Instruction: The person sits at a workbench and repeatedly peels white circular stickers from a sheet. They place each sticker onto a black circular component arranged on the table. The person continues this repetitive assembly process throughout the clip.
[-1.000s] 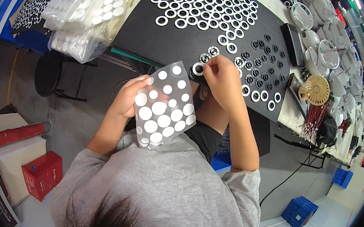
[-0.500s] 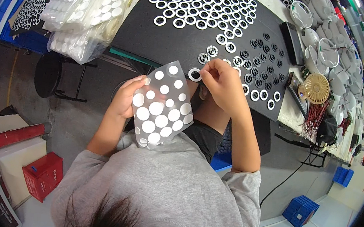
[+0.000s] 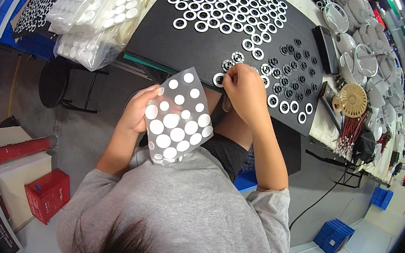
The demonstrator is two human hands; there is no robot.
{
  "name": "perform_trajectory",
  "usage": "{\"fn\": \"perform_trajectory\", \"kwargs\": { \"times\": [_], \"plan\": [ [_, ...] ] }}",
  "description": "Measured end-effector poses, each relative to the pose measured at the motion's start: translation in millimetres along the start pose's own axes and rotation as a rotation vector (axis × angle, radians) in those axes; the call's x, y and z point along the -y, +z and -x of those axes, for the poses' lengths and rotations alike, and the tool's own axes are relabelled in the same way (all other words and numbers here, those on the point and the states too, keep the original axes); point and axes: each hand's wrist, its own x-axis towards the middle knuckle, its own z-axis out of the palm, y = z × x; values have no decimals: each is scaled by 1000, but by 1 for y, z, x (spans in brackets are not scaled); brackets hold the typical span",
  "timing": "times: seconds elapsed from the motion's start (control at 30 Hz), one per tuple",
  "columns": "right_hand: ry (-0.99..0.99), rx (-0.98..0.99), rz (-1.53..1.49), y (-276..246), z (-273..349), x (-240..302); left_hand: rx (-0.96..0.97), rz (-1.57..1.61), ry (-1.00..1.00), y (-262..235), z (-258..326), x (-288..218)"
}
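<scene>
My left hand (image 3: 138, 110) grips the left edge of a translucent sheet (image 3: 178, 111) dotted with white round stickers, large and small. The sheet is tilted above my lap. At the near edge of a black board (image 3: 171, 48), my right hand (image 3: 246, 92) is closed in a pinch; whatever its fingertips hold is hidden. Just left of those fingers lies a black disc with a white ring (image 3: 219, 80). Beyond them sit discs with partial white pieces (image 3: 238, 57). Farther right are several bare black discs (image 3: 303, 65), and rows of white-ringed discs (image 3: 217, 14) cover the far part.
Clear plastic bags of white round stickers (image 3: 101, 10) lie at the far left. On the right are a black box (image 3: 325, 49), a yellow handheld fan (image 3: 353, 99), red wires (image 3: 352, 128) and many white housings (image 3: 367, 63). A black stool (image 3: 53, 84) stands on the left floor.
My right hand has shifted slightly left and back, still pinched near the white-ringed disc. The sheet in my left hand has moved a little to the left.
</scene>
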Motion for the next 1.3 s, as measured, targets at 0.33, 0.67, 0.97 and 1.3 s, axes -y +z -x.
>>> {"fn": "perform_trajectory", "kwargs": {
  "times": [0.33, 0.67, 0.97, 1.3],
  "plan": [
    [-101, -91, -138, -6, 12, 18, -23, 17, 13, 0, -1, 1],
    [-451, -85, -339, 11, 60, 54, -2, -205, 65, 34, -1, 9],
    [-409, -102, -242, 20, 72, 50, 31, -314, 49, 55, -4, 28],
    [-310, -98, -313, 19, 77, 40, -58, -392, 108, 61, -3, 31]
  ]
}}
